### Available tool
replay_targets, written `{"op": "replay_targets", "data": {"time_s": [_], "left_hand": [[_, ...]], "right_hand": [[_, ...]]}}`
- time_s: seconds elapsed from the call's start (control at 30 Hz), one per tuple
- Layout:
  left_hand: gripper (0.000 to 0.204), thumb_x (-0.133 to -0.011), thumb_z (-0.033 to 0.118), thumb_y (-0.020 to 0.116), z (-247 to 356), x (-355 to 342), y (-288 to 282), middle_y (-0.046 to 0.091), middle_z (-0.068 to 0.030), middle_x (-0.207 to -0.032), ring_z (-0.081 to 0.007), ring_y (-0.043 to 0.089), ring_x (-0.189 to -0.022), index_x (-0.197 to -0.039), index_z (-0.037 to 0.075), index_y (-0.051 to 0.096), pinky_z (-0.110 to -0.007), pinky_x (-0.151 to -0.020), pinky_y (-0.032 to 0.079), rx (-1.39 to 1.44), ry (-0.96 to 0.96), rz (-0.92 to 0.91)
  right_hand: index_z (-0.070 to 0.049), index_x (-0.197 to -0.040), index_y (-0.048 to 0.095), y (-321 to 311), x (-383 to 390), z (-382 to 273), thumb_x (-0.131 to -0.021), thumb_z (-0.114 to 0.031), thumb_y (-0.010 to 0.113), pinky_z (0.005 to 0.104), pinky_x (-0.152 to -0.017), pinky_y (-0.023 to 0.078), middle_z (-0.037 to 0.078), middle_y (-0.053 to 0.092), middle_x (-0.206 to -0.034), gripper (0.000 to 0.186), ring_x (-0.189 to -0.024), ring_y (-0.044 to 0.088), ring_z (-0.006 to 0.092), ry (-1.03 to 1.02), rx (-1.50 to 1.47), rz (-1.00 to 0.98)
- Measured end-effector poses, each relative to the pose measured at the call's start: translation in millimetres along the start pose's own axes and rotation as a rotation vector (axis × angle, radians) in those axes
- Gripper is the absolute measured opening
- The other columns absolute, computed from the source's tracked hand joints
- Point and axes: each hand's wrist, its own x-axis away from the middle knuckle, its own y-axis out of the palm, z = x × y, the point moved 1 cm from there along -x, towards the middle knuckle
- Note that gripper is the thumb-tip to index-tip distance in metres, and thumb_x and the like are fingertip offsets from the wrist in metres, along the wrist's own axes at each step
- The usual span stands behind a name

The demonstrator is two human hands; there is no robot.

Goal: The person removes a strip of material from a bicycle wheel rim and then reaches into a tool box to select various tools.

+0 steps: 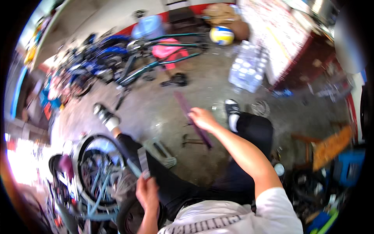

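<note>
- The left hand (147, 194) grips a flat, grey, rectangular piece (143, 159) upright in narrowed fingers (146, 176).
- The right hand (201, 118) has its fingers closed on a long, slim, dark purple strip (203, 135), slanting above the smooth, greyish floor (167, 121) between spread legs.
- Near the strip lies a hammer (196, 141).
- Left, a round spoked wheel (80, 171) has a pale rim.

- Long, thin, dark purple strip (182, 102): blurred, its middle partly covered by the right hand (201, 118).
- Flat, grey, rectangular piece (143, 159): lower end hidden in the left hand (147, 192), kind unclear.
- White, short-sleeved shirt (233, 213): cut off by the lower edge.
</note>
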Motion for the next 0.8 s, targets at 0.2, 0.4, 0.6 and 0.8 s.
{"op": "replay_targets", "data": {"time_s": [0.2, 0.4, 0.6, 0.8], "left_hand": [[0.051, -0.095, 0.011, 0.071, 22, -69, 65, 0.063, -0.0097, -0.092, -0.0189, 0.062, -0.075, -0.143, 0.002, 0.055, -0.034, -0.072, 0.052, -0.256, 0.591, -0.481], [0.043, -0.093, 0.018, 0.07, 63, -99, 90, 0.07, -0.0154, -0.089, -0.0361, 0.07, -0.079, -0.133, 0.006, 0.059, -0.045, -0.071, 0.054, -0.429, 0.711, -0.384], [0.03, -0.094, 0.02, 0.069, 75, -114, 98, 0.069, -0.0149, -0.094, -0.0387, 0.07, -0.084, -0.121, 0.007, 0.067, -0.047, -0.074, 0.055, -0.607, 0.744, -0.353], [0.026, -0.093, 0.024, 0.071, 109, -124, 96, 0.068, -0.0122, -0.091, -0.0373, 0.071, -0.084, -0.114, 0.01, 0.071, -0.048, -0.071, 0.057, -0.855, 0.873, -0.418]], "right_hand": [[-0.006, -0.127, 0.068, -6, 5, -5, -0.103, -0.04, 0.055, 0.049, -0.091, 0.053, 0.023, 0.073, -0.113, 0.044, -0.107, 0.069, 0.0419, -0.022, 0.002, 0.031], [-0.005, -0.123, 0.068, -3, -3, 20, -0.101, -0.036, 0.055, 0.0502, -0.088, 0.053, 0.024, 0.072, -0.109, 0.04, -0.104, 0.068, 0.044, -0.058, -0.037, -0.054], [-0.002, -0.123, 0.068, -6, 12, -5, -0.093, -0.012, 0.057, 0.0433, -0.068, 0.056, 0.019, 0.074, -0.097, 0.034, -0.071, 0.073, 0.0284, 0.088, -0.23, -0.166], [0.0, -0.127, 0.066, 11, 9, 6, -0.089, -0.007, 0.059, 0.0405, -0.067, 0.056, 0.018, 0.074, -0.097, 0.039, -0.07, 0.071, 0.0264, -0.004, -0.291, -0.133]]}}
